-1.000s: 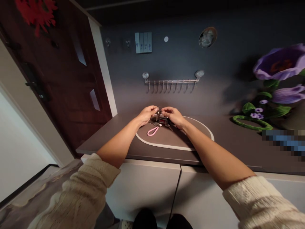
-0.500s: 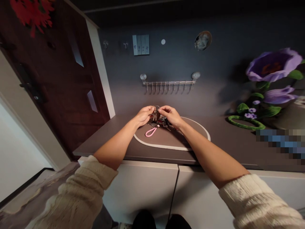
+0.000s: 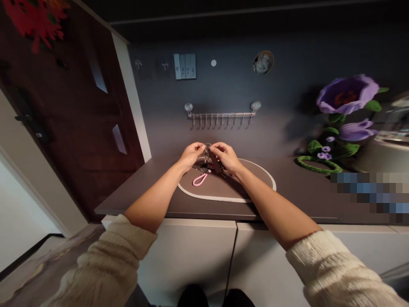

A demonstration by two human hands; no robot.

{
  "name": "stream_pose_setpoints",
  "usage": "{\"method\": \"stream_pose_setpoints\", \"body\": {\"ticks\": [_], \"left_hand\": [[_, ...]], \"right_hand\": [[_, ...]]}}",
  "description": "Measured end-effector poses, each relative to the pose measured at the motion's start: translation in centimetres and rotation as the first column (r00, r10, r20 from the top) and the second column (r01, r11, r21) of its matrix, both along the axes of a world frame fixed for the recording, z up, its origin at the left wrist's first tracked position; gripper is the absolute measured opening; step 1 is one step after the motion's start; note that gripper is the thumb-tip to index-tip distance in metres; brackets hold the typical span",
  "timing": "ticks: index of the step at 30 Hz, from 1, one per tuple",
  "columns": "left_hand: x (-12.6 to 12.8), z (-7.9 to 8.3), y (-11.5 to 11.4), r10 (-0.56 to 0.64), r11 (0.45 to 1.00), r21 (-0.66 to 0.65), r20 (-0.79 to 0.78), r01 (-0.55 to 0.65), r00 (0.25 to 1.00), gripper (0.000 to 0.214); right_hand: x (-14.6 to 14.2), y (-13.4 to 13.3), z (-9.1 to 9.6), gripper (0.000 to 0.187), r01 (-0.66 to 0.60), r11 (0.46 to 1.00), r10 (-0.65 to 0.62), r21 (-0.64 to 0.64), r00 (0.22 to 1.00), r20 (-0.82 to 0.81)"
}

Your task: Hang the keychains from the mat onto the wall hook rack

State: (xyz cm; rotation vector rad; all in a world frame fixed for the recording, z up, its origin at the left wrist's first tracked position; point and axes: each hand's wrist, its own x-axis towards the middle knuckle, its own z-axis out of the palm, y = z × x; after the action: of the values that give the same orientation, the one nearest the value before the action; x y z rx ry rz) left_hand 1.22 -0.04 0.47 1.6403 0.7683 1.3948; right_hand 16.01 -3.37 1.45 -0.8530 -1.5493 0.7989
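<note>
The left hand [image 3: 192,155] pinches one side of a key ring [image 3: 207,153], held over a pale-edged oval mat [image 3: 226,199] where a pink strap [image 3: 204,178] lies. Opposite, the right hand [image 3: 225,155] pinches the ring's other side. Farther right, beside purple flowers [image 3: 357,129], stands a pale container [image 3: 378,157]; its contents are unclear.

Grey wall [image 3: 159,98]; dark-red door [image 3: 83,128] left; pale cabinets [image 3: 188,251] below.

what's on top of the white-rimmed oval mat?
On the mat: a pink loop and a key cluster, pinched at its top by left hand and right hand. Hands and right forearm block parts; can't see what's behind.
</note>
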Motion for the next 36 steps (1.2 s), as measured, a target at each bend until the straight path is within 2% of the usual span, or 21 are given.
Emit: {"method": "stream_pose_setpoints", "body": {"ticks": [6,12,16,20,23,28,36], "left_hand": [[-0.4,0.6,-0.1,0.151,0.981,0.126,-0.030,-0.146,0.988,0.017],[-1.5,0.5,0.8,0.346,0.933,0.125,-0.049,-0.338,0.937,0.013],[-2.2,-0.1,1.6,0.413,0.903,0.190,-0.141,-0.385,0.900,0.014],[-2.6,-0.7,2.2,0.494,0.854,0.320,-0.251,-0.410,0.832,0.015],[-2.8,-0.9,2.5,0.560,0.815,0.369,-0.306,-0.447,0.770,0.016],[-3.1,-1.0,2.9,0.637,0.769,0.357,-0.354,-0.530,0.685,0.018],[-3.4,-0.8,3.2,0.675,0.738,0.322,-0.356,-0.593,0.646,0.019]], "right_hand": [[-0.2,0.3,0.1,0.031,-0.010,0.998,0.003,-0.065,0.995,-0.102],[0.2,0.9,0.8,0.035,-0.063,0.993,0.043,-0.101,0.979,-0.197],[0.5,1.8,1.5,0.034,-0.054,0.992,0.026,-0.112,0.971,-0.239],[-0.2,3.1,2.6,0.029,-0.034,0.992,0.000,-0.119,0.962,-0.274],[-1.2,4.1,3.6,0.021,-0.027,0.991,-0.010,-0.131,0.960,-0.279],[-3.2,5.7,5.0,0.010,0.009,0.988,-0.050,-0.152,0.962,-0.270],[-5.9,8.6,6.0,0.010,0.062,0.987,-0.105,-0.151,0.949,-0.296]]}}
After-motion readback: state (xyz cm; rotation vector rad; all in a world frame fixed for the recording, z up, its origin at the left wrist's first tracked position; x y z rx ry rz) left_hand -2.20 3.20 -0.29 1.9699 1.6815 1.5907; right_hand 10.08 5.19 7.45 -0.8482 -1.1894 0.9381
